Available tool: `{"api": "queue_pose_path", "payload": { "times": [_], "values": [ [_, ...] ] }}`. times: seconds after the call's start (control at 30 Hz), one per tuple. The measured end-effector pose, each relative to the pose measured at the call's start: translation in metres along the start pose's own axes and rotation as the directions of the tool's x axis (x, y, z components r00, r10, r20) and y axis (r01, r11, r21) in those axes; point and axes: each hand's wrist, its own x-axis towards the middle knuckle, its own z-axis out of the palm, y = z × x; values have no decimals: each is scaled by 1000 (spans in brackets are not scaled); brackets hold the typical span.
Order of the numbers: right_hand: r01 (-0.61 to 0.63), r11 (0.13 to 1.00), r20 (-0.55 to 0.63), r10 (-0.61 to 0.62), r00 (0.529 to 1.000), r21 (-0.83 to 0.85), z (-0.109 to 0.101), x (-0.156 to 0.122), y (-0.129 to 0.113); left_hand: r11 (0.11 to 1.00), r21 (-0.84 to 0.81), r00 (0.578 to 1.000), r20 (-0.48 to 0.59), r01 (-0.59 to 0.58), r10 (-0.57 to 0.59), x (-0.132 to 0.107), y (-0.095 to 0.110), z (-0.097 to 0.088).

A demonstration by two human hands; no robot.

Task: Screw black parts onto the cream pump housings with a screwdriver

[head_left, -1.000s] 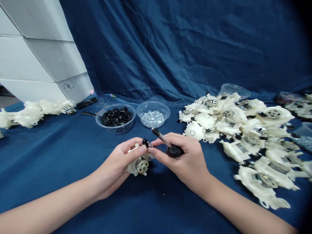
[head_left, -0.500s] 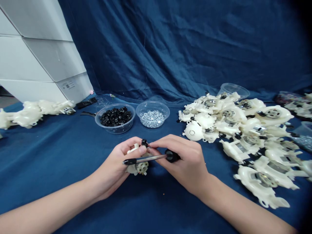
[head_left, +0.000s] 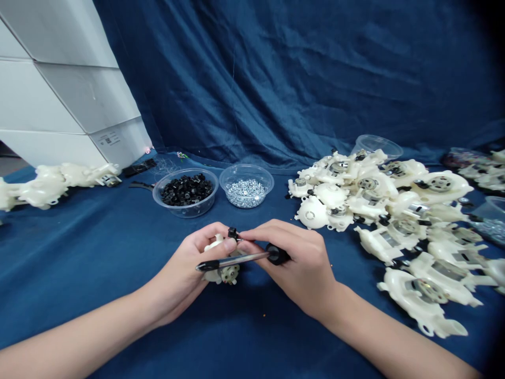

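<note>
Screwdriver (head_left: 232, 258) is swinging level across the left hand (head_left: 193, 258), which is cradling a cream plastic motor housing (head_left: 228, 273) at six o'clock from the screw bowl (head_left: 245, 166); right hand (head_left: 302, 268) is gripping the black handle (head_left: 277, 254); fastening seems underway, its tip needing alignment on the black fitting (head_left: 233, 233).

One camera, worn on the person's head, looks forward and down over a dark blue cloth-covered table (head_left: 90, 273). It sits close above the work, with the person's left hand (head_left: 185, 263) and right hand (head_left: 295, 268) near the lower centre of the frame and their forearms entering from the bottom corners. The wide view reaches past two round clear plastic tubs (head_left: 185, 192) to a draped navy fabric backdrop (head_left: 276, 79), with a white panelled block (head_left: 67, 89) at upper left and a heap of cream plastic housings (head_left: 394, 221) at right
</note>
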Motion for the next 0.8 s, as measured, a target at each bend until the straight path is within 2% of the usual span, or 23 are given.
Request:
{"api": "queue_pose_path", "payload": {
  "times": [0.2,0.47,0.8],
  "values": [
    [16,998,-25,-15,1000,61,2,-1,-1,1000,-16,999,31,-3,3,-1,0,-2],
    [-89,983,-51,99,994,157,5,1,-6,997,61,999,18,-49,48,1,-3,-2],
    [-178,960,-52,194,980,216,11,1,-7,999,14,999,0,-37,37,1,-3,-3]
  ]
}}
